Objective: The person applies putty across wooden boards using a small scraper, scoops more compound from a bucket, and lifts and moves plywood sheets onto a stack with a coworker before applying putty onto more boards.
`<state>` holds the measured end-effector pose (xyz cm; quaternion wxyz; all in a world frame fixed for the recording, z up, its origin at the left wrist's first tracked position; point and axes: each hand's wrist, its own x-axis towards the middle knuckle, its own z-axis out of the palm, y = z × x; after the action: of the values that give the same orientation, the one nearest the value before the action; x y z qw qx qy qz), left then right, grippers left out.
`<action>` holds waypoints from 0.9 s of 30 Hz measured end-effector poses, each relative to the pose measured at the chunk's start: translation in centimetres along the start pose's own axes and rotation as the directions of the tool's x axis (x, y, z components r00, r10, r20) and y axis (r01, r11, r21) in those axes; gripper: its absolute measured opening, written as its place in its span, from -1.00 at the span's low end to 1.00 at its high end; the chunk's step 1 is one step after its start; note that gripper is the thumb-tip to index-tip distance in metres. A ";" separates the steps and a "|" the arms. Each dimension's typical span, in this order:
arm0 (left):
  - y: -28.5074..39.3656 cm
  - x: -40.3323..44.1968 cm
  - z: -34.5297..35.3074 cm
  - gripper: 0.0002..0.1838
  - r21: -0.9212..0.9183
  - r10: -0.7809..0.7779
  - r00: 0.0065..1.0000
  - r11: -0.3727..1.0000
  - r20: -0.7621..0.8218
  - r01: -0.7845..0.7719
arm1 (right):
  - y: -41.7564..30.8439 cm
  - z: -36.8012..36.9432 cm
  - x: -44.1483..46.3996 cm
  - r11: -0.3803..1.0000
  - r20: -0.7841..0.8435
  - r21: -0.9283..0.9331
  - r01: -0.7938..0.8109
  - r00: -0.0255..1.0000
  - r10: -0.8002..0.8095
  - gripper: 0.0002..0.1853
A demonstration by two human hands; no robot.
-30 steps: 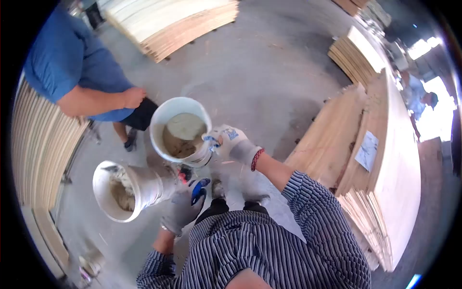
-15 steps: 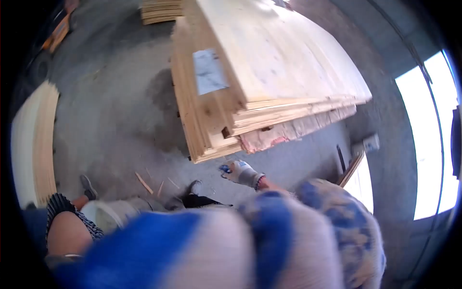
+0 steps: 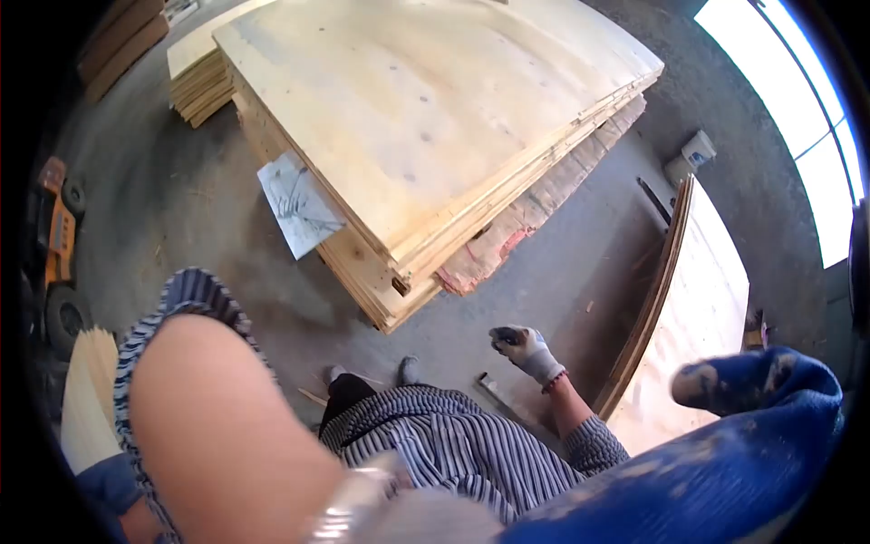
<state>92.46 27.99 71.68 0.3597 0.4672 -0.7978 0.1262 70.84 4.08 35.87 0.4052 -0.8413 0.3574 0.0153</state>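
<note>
Left hand (image 3: 707, 462) shifted rightward across view since half-second ago; hold can't be told. Right hand (image 3: 527, 354) half-curled, contents unclear. Plywood stack (image 3: 444, 127) ahead-left of right grip, apart; near corner (image 3: 395, 283) could get bumped if raised left forearm (image 3: 213, 417) blocks sight.

From the wearer (image 3: 444, 440), the big stack (image 3: 453, 118) lies at 12 o'clock, a paper (image 3: 294, 204) jutting from its side at 11. Past the paper, also at 11, sits the small stack (image 3: 195, 86); the vehicle (image 3: 60, 234) stands at 10. At 2 lies the side stack (image 3: 698, 281), a bucket (image 3: 698, 150) just beyond its far end. The right hand (image 3: 528, 354) is between 1 and 2, the left hand (image 3: 671, 471) at 3, nearest the camera.
</note>
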 end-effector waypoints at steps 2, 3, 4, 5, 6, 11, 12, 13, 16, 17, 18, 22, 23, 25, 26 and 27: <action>-1.6 0.3 -0.8 -0.81 -0.081 0.062 0.998 0.995 -0.012 -0.062 | 0.6 0.7 -0.4 0.997 -0.052 0.064 -0.054 0.997 0.057 -0.71; -2.5 0.4 -1.3 -0.82 -0.141 0.093 0.996 0.985 -0.017 -0.094 | 0.0 1.4 -0.3 0.985 -0.073 0.157 -0.073 0.994 0.085 -0.71; -3.5 0.5 -1.9 -0.82 -0.211 0.105 0.994 0.972 -0.023 -0.107 | -0.6 2.1 0.3 0.986 -0.092 0.138 -0.092 0.990 0.105 -0.70; -4.2 0.4 -2.4 -0.83 -0.286 0.117 0.993 0.951 -0.035 -0.122 | -1.3 2.8 0.6 0.985 -0.108 0.123 -0.121 0.985 0.134 -0.69; -4.8 0.2 -2.9 -0.84 -0.358 0.117 0.992 0.925 -0.050 -0.127 | -2.2 3.3 1.1 0.982 -0.144 0.143 -0.124 0.979 0.145 -0.69; -8.4 -0.7 -6.4 -0.86 -0.183 0.429 0.903 0.888 0.003 -0.421 | -8.7 5.4 2.6 0.964 -0.155 0.228 -0.137 0.972 0.174 -0.70; -8.9 -1.1 -7.1 -0.86 -0.172 0.429 0.903 0.891 0.018 -0.420 | -9.4 5.8 3.0 0.975 -0.174 0.203 -0.086 0.977 0.123 -0.71; -9.8 -1.6 -7.9 -0.87 -0.162 0.430 0.902 0.893 0.033 -0.420 | -10.9 6.4 3.6 0.974 -0.189 0.208 -0.087 0.974 0.127 -0.71; -12.0 -4.8 -5.8 -0.86 -0.094 0.487 0.869 0.865 -0.081 -0.493 | -14.0 8.6 5.0 0.969 -0.250 0.240 -0.063 0.960 0.124 -0.71; -12.1 -5.5 -4.5 -0.86 -0.013 0.489 0.851 0.866 -0.191 -0.500 | -14.5 8.8 5.2 0.966 -0.274 0.248 -0.076 0.951 0.145 -0.71; -12.4 -5.8 -4.8 -0.86 -0.041 0.508 0.837 0.850 -0.202 -0.526 | -15.4 9.0 5.3 0.981 -0.300 0.186 -0.048 0.948 0.103 -0.71; -14.1 -6.1 -5.3 -0.84 -0.145 0.463 0.878 0.867 -0.124 -0.478 | -16.4 10.5 6.4 0.981 -0.342 0.191 -0.028 0.935 0.093 -0.70; -14.8 -5.8 -5.2 -0.82 -0.021 0.437 0.872 0.892 -0.221 -0.452 | -16.9 10.6 6.6 0.979 -0.366 0.204 -0.002 0.927 0.078 -0.71; -15.6 -5.8 -6.4 -0.80 -0.012 0.567 0.821 0.822 -0.072 -0.569 | -18.0 10.4 6.5 0.993 -0.389 0.118 -0.017 0.919 0.062 -0.71; -14.7 -6.1 -5.4 -0.78 -0.082 0.534 0.829 0.830 -0.165 -0.551 | -17.6 10.5 6.0 0.995 -0.438 0.096 -0.018 0.897 0.058 -0.71; -13.8 -5.7 -5.1 -0.77 -0.148 0.464 0.852 0.850 -0.244 -0.505 | -17.7 10.5 5.5 0.998 -0.455 0.064 -0.015 0.890 0.042 -0.71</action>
<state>108.05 27.14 69.48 0.4406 0.1947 -0.8586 0.1756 88.57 15.53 39.00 0.3341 -0.8039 0.4551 -0.1869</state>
